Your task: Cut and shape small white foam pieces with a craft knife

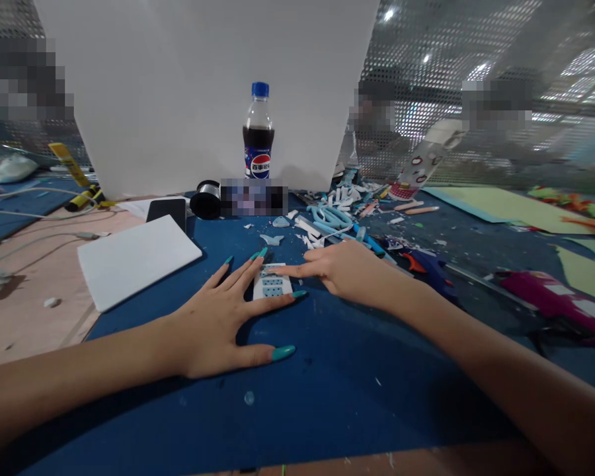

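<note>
A small white card [258, 288] with light blue patterned strips [272, 291] lies on the dark blue mat [287, 410]. My left hand [218, 320] rests flat with its fingers spread, index and middle fingers along the card's edges, thumb on the mat below. Long teal nails tip its fingers. From the right, my right hand [350, 271] reaches in with the index finger stretched out, its tip on the card's upper part. The other right fingers are bent, and nothing shows in them.
Behind the hands stands a cola bottle [258, 142] near a wire spool [208, 198]. White and blue scraps [342, 198] are heaped right of it. A white board [139, 264] lies left, over a dark phone-like slab [171, 211]. A magenta tool [555, 301] and yellow sheets [515, 208] lie right.
</note>
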A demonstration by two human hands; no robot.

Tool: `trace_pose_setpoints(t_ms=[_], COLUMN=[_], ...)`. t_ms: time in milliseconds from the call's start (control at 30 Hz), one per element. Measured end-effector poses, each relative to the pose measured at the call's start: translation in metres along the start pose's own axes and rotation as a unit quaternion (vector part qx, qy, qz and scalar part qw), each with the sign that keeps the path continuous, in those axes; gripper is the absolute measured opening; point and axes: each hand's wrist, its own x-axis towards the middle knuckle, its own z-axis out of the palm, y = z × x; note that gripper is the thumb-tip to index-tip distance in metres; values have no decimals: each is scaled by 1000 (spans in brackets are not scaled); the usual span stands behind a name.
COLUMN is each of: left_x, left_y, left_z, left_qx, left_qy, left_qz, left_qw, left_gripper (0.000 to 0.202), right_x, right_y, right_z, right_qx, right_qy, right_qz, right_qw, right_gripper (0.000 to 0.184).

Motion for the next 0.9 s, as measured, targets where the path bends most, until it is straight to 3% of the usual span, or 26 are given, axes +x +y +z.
trace_pose_setpoints(t_ms=[333, 900], left_x=[0, -1], left_y=[1, 1], left_z=[1, 0], left_qx=[7, 16], left_qy=[10, 5], left_qz=[2, -1], left_qw=[1000, 1000], left_gripper=[64, 64], right_x=[2, 1], right_y=[-7, -4], right_z=[-5, 2], right_qx=[-37, -51], right_qy=[-30, 21], right_qz=[11, -12], right_qw=[999, 998], right_gripper=[68, 66])
